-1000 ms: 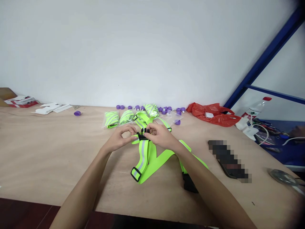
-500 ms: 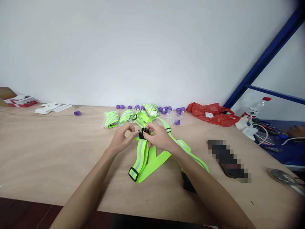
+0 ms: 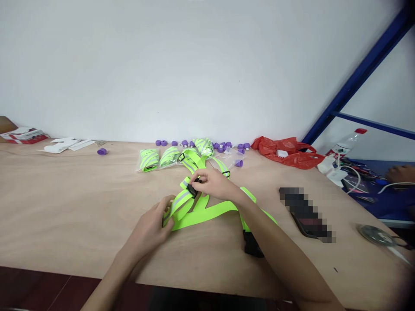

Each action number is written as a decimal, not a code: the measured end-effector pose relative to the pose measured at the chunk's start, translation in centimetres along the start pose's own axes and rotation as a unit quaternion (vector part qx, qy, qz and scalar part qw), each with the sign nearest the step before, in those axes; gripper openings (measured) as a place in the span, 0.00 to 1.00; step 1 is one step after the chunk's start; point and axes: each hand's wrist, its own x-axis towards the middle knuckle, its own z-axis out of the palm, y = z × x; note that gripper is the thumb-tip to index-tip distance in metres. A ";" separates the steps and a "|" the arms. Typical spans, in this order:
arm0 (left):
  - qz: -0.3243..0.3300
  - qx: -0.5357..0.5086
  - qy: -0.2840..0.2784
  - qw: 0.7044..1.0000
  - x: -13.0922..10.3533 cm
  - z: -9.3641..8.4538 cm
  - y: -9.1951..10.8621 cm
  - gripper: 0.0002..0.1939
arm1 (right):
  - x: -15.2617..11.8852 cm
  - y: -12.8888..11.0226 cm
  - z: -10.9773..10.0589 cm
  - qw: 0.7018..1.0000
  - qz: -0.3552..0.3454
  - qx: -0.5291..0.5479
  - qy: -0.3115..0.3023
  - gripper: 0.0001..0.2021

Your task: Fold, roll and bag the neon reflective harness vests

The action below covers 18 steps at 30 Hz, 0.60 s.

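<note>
A lime-yellow reflective strap harness (image 3: 207,212) with grey stripes lies spread on the wooden table. My right hand (image 3: 210,183) pinches a black buckle (image 3: 192,190) on it. Lower left, my left hand (image 3: 155,222) is closed round a folded loop of the strap, hiding most of the slider there. A black slider (image 3: 226,174) sits on the strap beyond my right hand. Under my right forearm, a black pouch-like piece (image 3: 252,244) is partly covered. Behind the harness lie bagged folded straps (image 3: 149,160), (image 3: 204,147) in clear plastic.
Several purple caps (image 3: 184,143) line the wall. A red plastic bag (image 3: 288,151) and a bottle (image 3: 348,142) stand at the back right. Right of my arm lies a blurred-out phone (image 3: 304,214), and a round clear item (image 3: 376,235) farther on. White papers (image 3: 61,145) lie back left.
My left hand has left the buckle and moved down-left to the strap's lower loop, pulling it leftward. My right hand stays at the buckle, which has tilted.
</note>
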 end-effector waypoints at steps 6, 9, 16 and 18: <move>0.038 -0.073 0.006 0.997 -1.1 -1.8 -3.5 0.17 | -1.2 -0.6 -1.9 0.977 0.043 -0.093 -0.185 0.10; 0.058 -0.079 -0.056 0.994 -1.2 -2.8 -3.6 0.21 | -2.0 -1.2 -3.0 0.981 0.012 -0.123 -0.149 0.09; 0.080 0.004 0.012 0.997 -2.9 -3.2 -2.7 0.21 | -7.6 -1.6 -6.3 0.991 -0.005 -0.128 0.045 0.12; 0.115 0.039 0.039 0.992 -3.4 -2.3 -2.7 0.14 | -10.4 -0.1 -7.1 0.981 0.027 -0.162 0.107 0.13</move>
